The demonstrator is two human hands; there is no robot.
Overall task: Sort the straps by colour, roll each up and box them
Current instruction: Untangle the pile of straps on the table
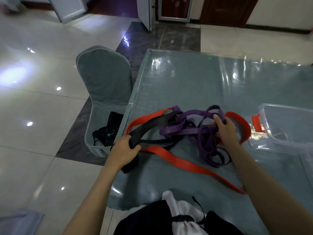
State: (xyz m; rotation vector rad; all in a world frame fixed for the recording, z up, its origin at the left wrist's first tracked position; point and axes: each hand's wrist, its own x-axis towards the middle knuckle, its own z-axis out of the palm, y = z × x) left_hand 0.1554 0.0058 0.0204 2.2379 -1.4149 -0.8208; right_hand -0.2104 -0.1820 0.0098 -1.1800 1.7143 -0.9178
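Your straps lie in one tangled heap on the grey-green mat (186, 78), just left of the clear plastic box (288, 126). The purple straps (183, 131) are narrow and looped over one another in the middle of the heap. The wide black strap (152, 126) curves out toward the heap's left side. The red strap (179, 160) is wide and flat; one length runs from under the black one toward you and to the right, and another red loop stands on edge against the box side of the heap.

Your left hand (125, 150) has its fingers curled round the black strap at the left end of the heap. Your right hand (225, 129) is buried in the purple loops beside the box, fingers curled into them.

The box stands at the mat's right, its orange latch (257, 121) facing the heap. Beyond the heap the mat lies bare to its far edge. The mat's left edge runs just beside your left hand, with a covered chair (105, 92) right against it.
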